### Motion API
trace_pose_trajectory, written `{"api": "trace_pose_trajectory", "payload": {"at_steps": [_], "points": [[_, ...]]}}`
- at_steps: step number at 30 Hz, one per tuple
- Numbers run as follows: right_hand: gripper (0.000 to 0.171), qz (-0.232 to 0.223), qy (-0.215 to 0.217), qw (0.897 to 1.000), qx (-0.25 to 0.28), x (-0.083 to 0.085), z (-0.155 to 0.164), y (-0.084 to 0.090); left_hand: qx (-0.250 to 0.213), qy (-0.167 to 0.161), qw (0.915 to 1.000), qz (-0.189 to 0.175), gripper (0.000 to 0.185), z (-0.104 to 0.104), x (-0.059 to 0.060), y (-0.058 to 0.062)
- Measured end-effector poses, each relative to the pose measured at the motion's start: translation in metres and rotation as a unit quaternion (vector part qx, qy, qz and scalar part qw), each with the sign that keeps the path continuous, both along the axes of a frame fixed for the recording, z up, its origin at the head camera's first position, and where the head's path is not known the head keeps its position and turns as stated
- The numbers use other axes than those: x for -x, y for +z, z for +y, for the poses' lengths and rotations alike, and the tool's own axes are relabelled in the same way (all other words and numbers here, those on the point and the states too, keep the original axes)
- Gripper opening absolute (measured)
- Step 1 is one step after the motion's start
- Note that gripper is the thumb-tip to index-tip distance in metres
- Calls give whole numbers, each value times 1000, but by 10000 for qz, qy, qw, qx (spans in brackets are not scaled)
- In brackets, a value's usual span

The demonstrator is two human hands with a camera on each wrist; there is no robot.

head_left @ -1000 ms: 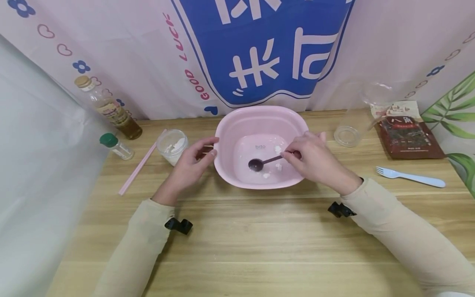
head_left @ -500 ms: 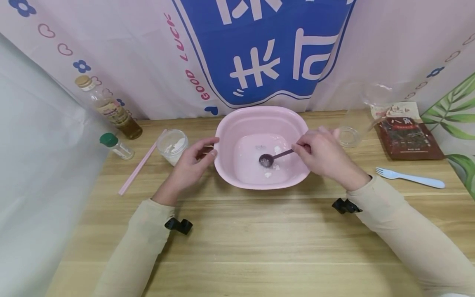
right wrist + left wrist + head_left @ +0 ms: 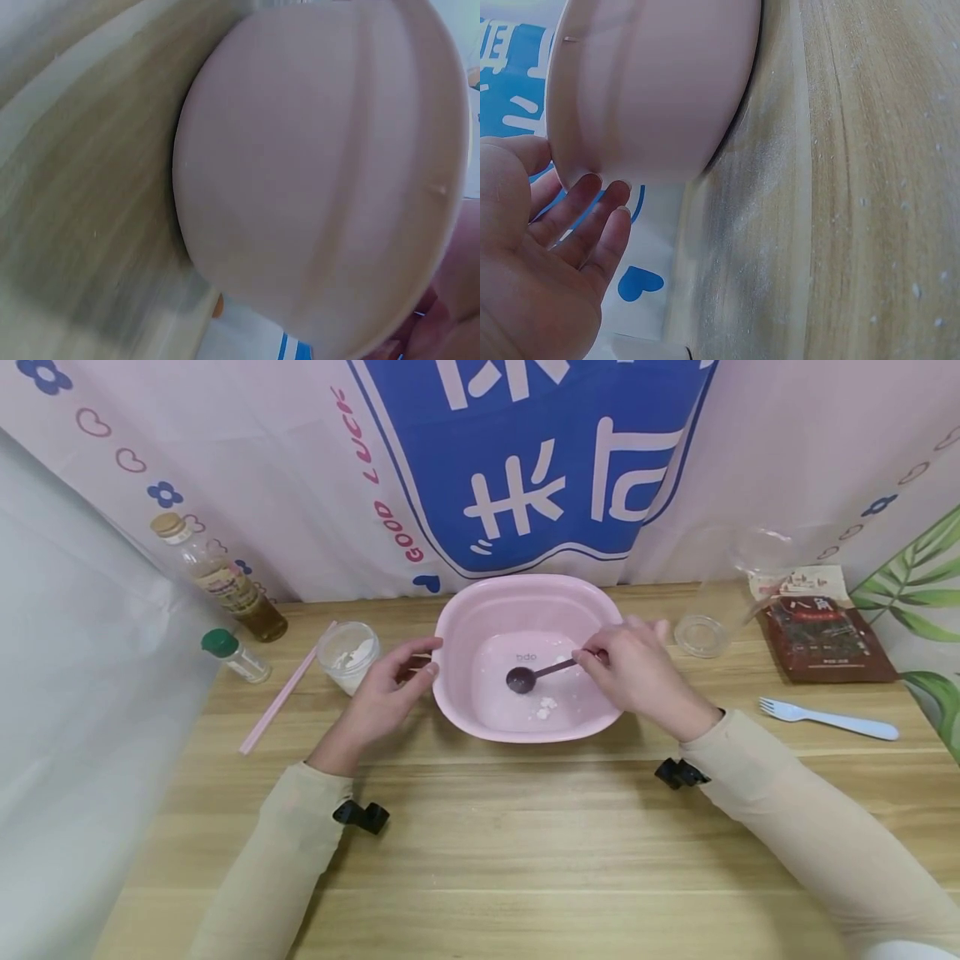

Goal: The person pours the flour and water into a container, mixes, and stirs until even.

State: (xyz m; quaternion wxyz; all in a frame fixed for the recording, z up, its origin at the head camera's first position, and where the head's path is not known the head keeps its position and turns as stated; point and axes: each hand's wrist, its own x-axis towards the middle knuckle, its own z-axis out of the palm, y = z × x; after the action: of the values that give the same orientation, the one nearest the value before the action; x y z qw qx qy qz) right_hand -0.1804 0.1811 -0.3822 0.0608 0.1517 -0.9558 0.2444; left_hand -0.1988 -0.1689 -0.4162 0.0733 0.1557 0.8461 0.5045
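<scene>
A pink plastic basin (image 3: 465,710) stands on the table in the head view, with a little clear liquid and some white clumps (image 3: 546,707) on its bottom. My right hand (image 3: 637,667) pinches the handle of a dark measuring spoon (image 3: 522,679) over the basin's right rim, with the spoon's bowl low inside the basin. At the opposite side, the fingertips of my left hand (image 3: 390,683) touch the rim from outside. The left wrist view shows those fingers (image 3: 585,225) loosely bent against the outer wall. From the right wrist, the basin wall hides most of the spoon.
A jar of white powder (image 3: 348,656) stands beside my left hand, near pink chopsticks (image 3: 277,702). Further left are a green-capped shaker (image 3: 236,657) and an oil bottle (image 3: 231,585). On the right lie a clear container (image 3: 702,633), a brown spice packet (image 3: 825,635) and a blue fork (image 3: 828,718).
The measuring spoon has swept right and then back left within the basin, with my right hand following it. White clumps have shifted in the liquid. My left hand stays at the rim.
</scene>
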Motion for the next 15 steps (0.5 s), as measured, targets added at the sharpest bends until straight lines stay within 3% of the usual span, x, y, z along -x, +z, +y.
{"api": "trace_pose_trajectory", "payload": {"at_steps": [7,15], "points": [[19,8,-15,9998,-191,3,17,9,-14,0,10000,26,45,0,0,0],[20,-855,301,9958,-99,5,16,18,-55,-6,10000,68,44,1,0,0]]}}
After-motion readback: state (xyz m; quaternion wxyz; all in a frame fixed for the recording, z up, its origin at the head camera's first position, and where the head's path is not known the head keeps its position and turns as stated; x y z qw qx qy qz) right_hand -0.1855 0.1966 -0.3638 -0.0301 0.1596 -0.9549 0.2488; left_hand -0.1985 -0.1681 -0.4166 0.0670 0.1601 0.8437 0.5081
